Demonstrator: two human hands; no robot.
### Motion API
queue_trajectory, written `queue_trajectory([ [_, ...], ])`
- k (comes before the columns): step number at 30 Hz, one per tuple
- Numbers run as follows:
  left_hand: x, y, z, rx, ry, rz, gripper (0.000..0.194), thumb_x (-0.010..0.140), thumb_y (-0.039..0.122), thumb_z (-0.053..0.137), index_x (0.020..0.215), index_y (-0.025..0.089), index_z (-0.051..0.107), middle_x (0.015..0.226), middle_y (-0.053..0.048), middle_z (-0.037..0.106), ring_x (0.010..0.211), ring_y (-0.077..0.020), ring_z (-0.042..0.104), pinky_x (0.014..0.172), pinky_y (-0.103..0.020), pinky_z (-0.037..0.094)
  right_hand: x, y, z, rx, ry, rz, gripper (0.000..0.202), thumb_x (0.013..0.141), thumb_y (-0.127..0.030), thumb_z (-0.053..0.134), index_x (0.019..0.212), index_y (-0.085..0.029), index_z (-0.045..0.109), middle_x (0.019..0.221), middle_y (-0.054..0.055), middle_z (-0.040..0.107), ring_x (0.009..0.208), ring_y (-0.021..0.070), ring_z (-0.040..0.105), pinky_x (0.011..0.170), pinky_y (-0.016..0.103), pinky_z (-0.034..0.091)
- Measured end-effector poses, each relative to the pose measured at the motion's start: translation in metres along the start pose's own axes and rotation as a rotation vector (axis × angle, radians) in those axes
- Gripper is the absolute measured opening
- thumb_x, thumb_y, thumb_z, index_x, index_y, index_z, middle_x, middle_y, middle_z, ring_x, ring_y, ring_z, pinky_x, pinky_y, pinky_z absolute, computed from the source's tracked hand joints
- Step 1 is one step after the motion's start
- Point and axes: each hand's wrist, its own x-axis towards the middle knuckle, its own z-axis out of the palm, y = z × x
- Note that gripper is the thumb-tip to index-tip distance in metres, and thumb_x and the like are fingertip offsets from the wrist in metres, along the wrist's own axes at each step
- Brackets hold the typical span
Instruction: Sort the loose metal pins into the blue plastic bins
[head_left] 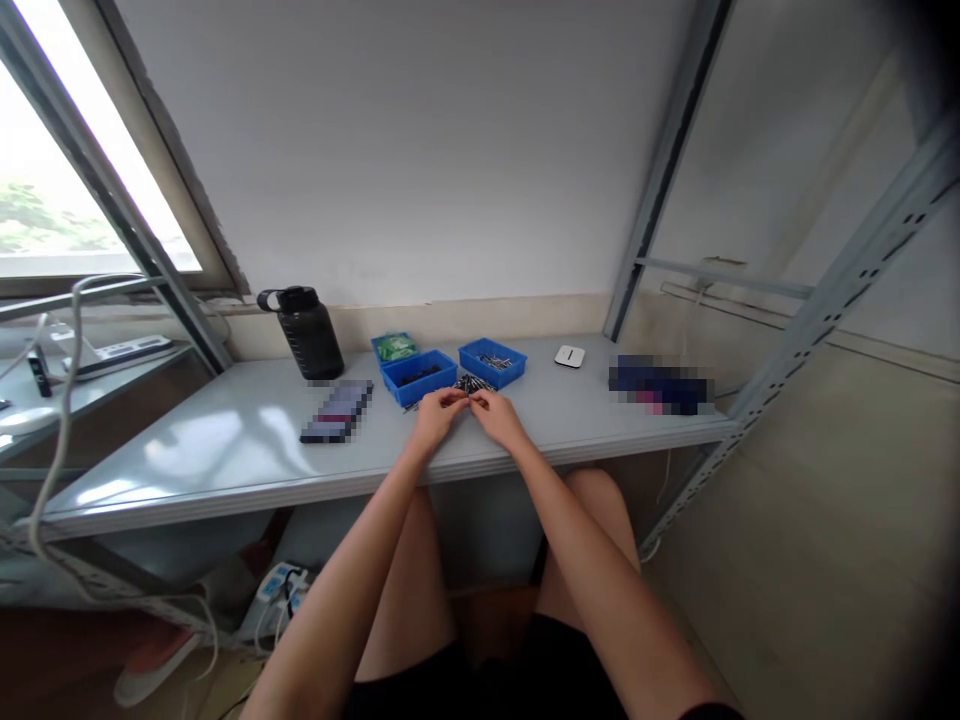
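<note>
My left hand (436, 412) and my right hand (493, 408) meet fingertip to fingertip over the near part of the table. The fingers of both are pinched together, and whatever they hold is too small to make out. Just beyond them lies a loose pile of small dark and silvery screw-like pieces (475, 383). A blue bin (405, 390) with dark small parts stands behind my left hand. Another blue bin (501, 377), holding slim silvery pieces, is behind my right hand. At the back left, a third blue bin (375, 346) contains a green packet (397, 347).
On the grey table (247, 430), a black bottle (309, 335) and a blurred phone-like object (337, 412) are to the left. A white square item (570, 356) and a blurred dark bundle (660, 386) lie to the right. Metal uprights (667, 170) frame the table.
</note>
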Motion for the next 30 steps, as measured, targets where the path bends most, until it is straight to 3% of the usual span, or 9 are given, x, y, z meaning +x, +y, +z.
queue_trajectory([
  [6, 0.002, -0.004, 0.002, 0.012, -0.057, -0.004, 0.019, 0.089, 0.030, 0.059, 0.095, 0.013, 0.065, 0.095, -0.005, 0.068, 0.089, -0.0185, 0.064, 0.084, -0.040, 0.051, 0.002, 0.006, 0.000, 0.068, 0.024, 0.012, 0.018, 0.083, -0.027, 0.052, 0.086, -0.017, 0.066, 0.079, 0.005, 0.069, 0.073, 0.0169, 0.061, 0.069, 0.026, 0.044],
  [12, 0.006, -0.017, 0.006, 0.054, -0.117, -0.017, 0.022, 0.091, 0.032, 0.057, 0.100, 0.013, 0.063, 0.102, -0.006, 0.065, 0.091, -0.0182, 0.063, 0.082, -0.039, 0.053, 0.004, 0.009, 0.000, 0.148, 0.073, 0.029, 0.030, 0.084, -0.041, 0.049, 0.091, -0.016, 0.064, 0.077, 0.005, 0.067, 0.068, 0.0156, 0.059, 0.066, 0.026, 0.045],
  [24, 0.004, -0.014, 0.002, 0.067, -0.163, -0.030, 0.024, 0.091, 0.032, 0.057, 0.106, 0.013, 0.061, 0.106, -0.007, 0.064, 0.092, -0.0192, 0.063, 0.080, -0.039, 0.054, 0.001, 0.006, -0.002, 0.144, 0.096, 0.049, 0.020, 0.080, -0.033, 0.050, 0.077, -0.017, 0.062, 0.069, 0.002, 0.065, 0.063, 0.0149, 0.056, 0.062, 0.025, 0.041],
  [30, 0.004, -0.014, 0.002, 0.045, -0.148, -0.039, 0.024, 0.090, 0.034, 0.058, 0.101, 0.013, 0.063, 0.102, -0.005, 0.065, 0.090, -0.0199, 0.063, 0.079, -0.038, 0.054, 0.002, 0.009, -0.002, 0.153, 0.100, 0.071, 0.020, 0.080, -0.031, 0.047, 0.079, -0.018, 0.061, 0.069, 0.001, 0.065, 0.061, 0.0143, 0.057, 0.061, 0.024, 0.042],
])
